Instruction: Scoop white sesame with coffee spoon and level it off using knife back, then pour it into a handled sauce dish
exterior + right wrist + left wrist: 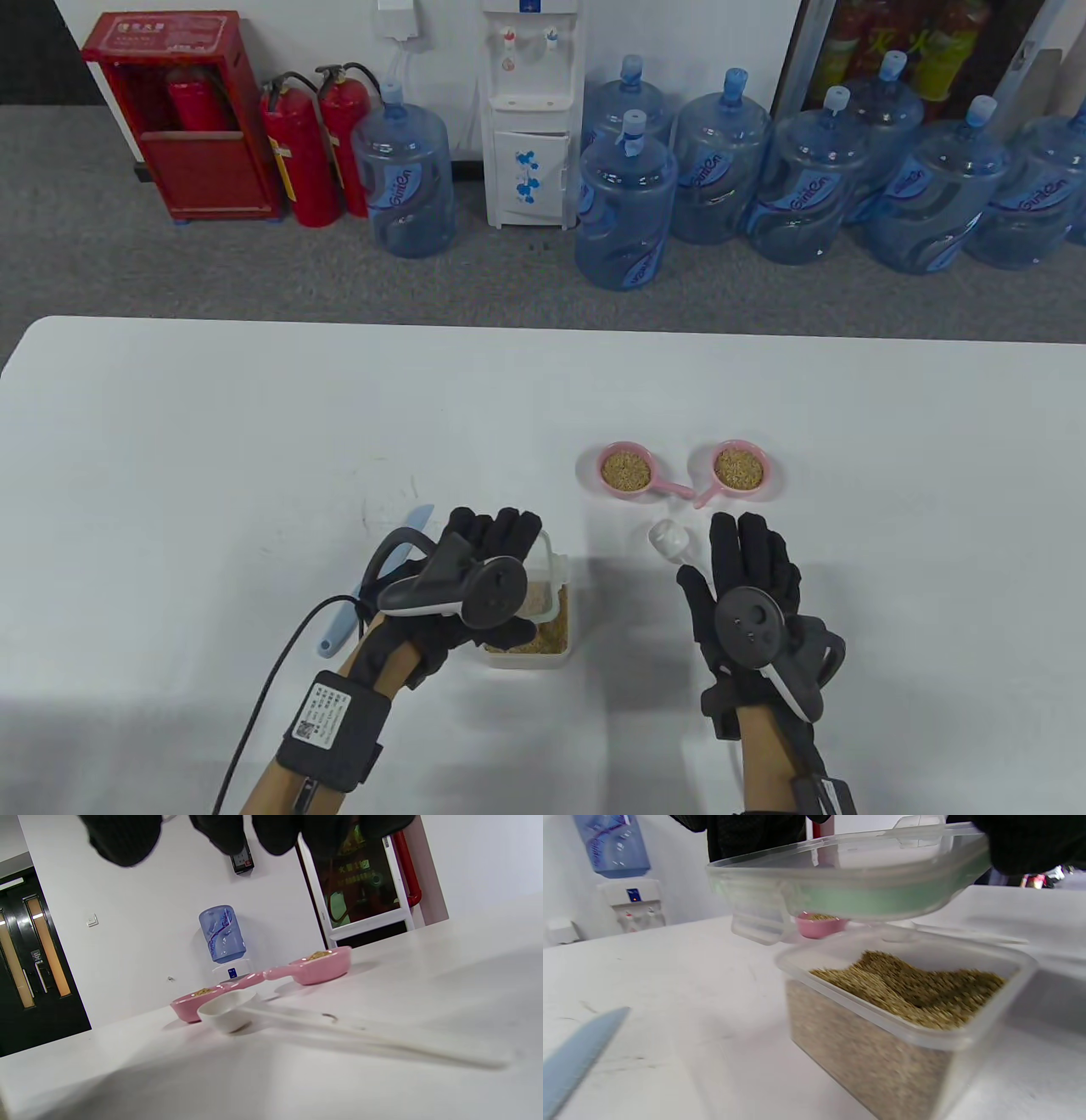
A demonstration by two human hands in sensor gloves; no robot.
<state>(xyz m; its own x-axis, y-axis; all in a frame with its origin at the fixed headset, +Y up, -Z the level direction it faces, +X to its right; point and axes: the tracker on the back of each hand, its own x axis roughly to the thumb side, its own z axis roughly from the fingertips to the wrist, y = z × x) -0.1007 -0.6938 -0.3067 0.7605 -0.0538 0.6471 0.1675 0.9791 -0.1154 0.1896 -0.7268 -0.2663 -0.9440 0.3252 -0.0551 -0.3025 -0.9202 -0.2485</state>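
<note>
A clear plastic container (543, 638) of white sesame (908, 984) stands open near the table's front. My left hand (496, 528) grips its clear lid (848, 870) and holds it tilted just above the container. The pale blue knife (373, 581) lies on the table left of that hand. A white coffee spoon (666, 540) lies empty on the table, bowl toward the two pink handled sauce dishes (626, 469) (738, 465), both holding sesame. My right hand (747, 548) hovers over the spoon's handle (382, 1039) with straight fingers (118, 836), holding nothing.
The table's left and far parts are bare white surface (254, 424). Beyond the far edge stand several water bottles (403, 182), a dispenser (528, 110) and fire extinguishers (297, 153) on the floor. A cable (271, 679) trails from my left wrist.
</note>
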